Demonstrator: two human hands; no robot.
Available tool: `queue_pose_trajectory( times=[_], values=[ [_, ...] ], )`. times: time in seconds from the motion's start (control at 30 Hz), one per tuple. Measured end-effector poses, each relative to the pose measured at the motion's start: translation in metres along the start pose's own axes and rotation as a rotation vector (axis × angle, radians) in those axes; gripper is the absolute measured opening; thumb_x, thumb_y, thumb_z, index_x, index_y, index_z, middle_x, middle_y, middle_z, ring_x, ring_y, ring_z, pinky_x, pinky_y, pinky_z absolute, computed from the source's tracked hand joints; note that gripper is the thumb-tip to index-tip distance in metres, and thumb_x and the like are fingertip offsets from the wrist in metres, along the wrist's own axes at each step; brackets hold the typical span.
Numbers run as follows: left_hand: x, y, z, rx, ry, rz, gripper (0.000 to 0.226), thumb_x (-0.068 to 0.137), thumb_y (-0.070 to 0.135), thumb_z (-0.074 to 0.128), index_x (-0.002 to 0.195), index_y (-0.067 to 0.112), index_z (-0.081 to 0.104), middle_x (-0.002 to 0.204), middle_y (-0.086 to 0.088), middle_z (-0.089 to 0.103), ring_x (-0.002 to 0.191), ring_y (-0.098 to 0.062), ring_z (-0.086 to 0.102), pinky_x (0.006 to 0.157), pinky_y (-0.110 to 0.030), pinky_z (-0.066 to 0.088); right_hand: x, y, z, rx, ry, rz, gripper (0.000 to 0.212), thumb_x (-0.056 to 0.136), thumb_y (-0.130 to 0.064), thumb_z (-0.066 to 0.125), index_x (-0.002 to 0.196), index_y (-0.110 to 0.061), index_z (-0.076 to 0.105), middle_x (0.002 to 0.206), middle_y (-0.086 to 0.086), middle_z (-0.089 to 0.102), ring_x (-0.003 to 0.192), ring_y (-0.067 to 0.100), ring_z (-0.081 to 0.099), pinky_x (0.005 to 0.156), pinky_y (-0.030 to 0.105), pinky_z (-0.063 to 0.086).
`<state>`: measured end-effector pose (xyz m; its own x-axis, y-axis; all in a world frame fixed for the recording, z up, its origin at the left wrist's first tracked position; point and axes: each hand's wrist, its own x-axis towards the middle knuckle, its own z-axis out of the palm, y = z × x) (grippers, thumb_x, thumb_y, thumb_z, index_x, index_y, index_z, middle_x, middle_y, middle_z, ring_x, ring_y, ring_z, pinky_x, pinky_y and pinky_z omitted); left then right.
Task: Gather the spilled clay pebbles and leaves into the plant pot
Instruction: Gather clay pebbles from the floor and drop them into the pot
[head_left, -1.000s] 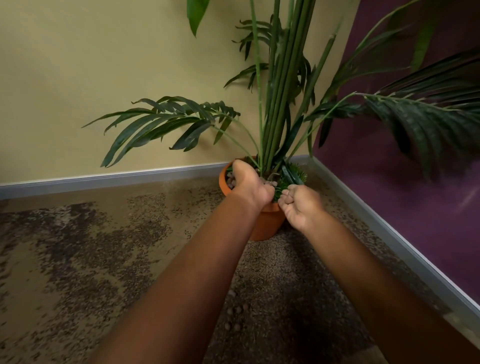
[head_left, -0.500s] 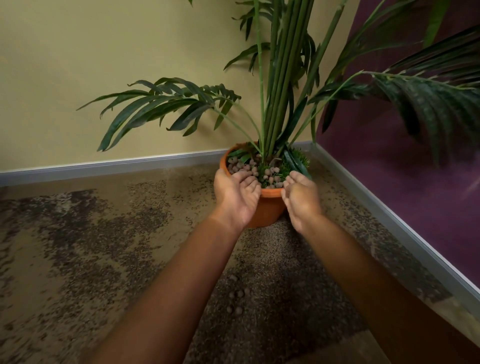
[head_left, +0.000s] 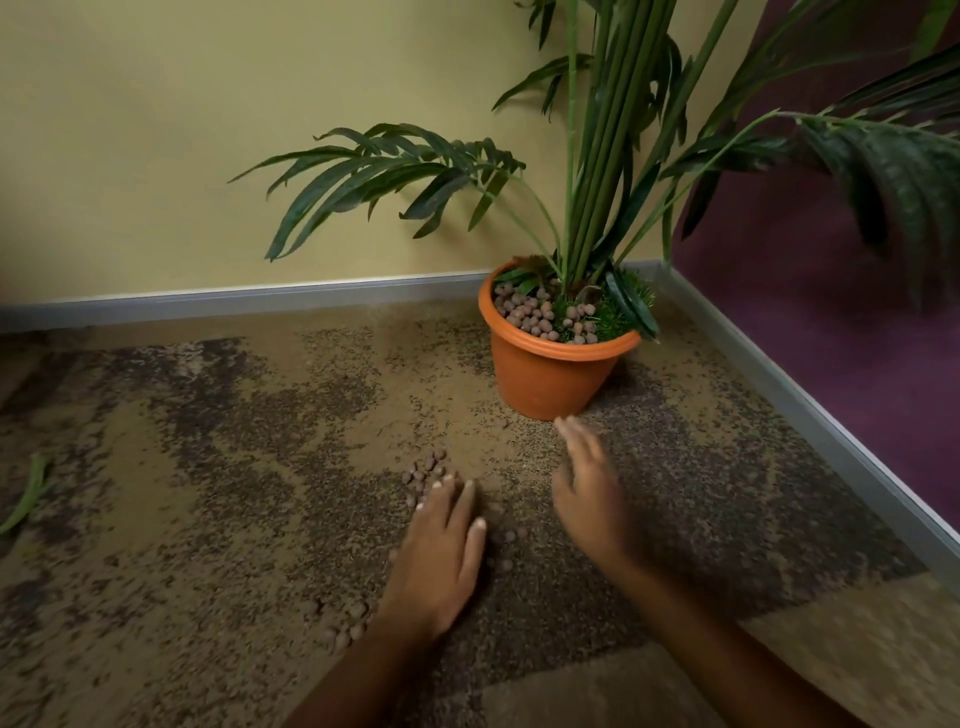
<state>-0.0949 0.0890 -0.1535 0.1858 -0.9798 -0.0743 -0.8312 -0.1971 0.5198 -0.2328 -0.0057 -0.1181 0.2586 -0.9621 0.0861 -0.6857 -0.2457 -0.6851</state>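
An orange plant pot (head_left: 545, 379) stands in the room's corner, holding a tall green plant and several brown clay pebbles (head_left: 535, 314). Spilled clay pebbles (head_left: 427, 470) lie on the carpet in front of it, with more of them (head_left: 343, 626) nearer to me. My left hand (head_left: 441, 551) lies flat on the carpet, palm down, fingertips touching the spilled cluster. My right hand (head_left: 589, 491) hovers open and blurred just to the right, below the pot. A loose green leaf (head_left: 28, 493) lies at the far left edge.
Yellow wall (head_left: 208, 130) and purple wall (head_left: 831, 312) meet behind the pot, with a grey skirting board (head_left: 260, 301) along both. Long palm fronds (head_left: 395, 171) hang out over the mottled brown carpet (head_left: 208, 467) to the left and right.
Both hands have drawn back from the pot's rim down to the carpet. The left now rests on the spilled pebbles. The camera tilted downward.
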Motion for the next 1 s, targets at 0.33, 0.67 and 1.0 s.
queue_pose_trajectory(
  times=[0.33,0.67,1.0],
  values=[
    [-0.043,-0.016,0.006,0.416,-0.038,-0.199,0.072,0.096,0.042,0.010,0.115,0.004,0.067,0.119,-0.021,0.066,0.105,-0.034,0.066,0.079,-0.051,0.054,-0.063,0.041,0.057,-0.397,-0.435,-0.248,0.074,0.091,-0.057,0.033,0.149,-0.027,-0.002,0.159,0.002,-0.011,0.147,0.023,-0.012,0.119,0.042,-0.001],
    [-0.008,-0.034,0.018,0.390,-0.008,-0.263,0.065,0.098,0.049,0.014,0.136,0.018,-0.029,0.159,-0.016,-0.011,0.148,-0.028,-0.005,0.120,-0.042,0.004,-0.035,0.033,0.074,-0.455,-0.331,-0.312,0.066,0.095,-0.051,0.034,0.150,-0.025,0.007,0.159,0.011,-0.002,0.147,0.030,-0.004,0.119,0.048,0.000],
    [0.040,-0.038,0.016,0.291,0.082,-0.259,0.073,0.098,0.049,0.018,0.148,0.007,-0.014,0.160,-0.013,-0.004,0.148,-0.027,-0.004,0.120,-0.040,-0.001,0.024,0.027,0.095,-0.468,-0.243,-0.281,0.069,0.091,-0.055,0.037,0.149,-0.027,0.011,0.159,0.013,-0.001,0.146,0.034,-0.004,0.118,0.050,0.003]
  ],
)
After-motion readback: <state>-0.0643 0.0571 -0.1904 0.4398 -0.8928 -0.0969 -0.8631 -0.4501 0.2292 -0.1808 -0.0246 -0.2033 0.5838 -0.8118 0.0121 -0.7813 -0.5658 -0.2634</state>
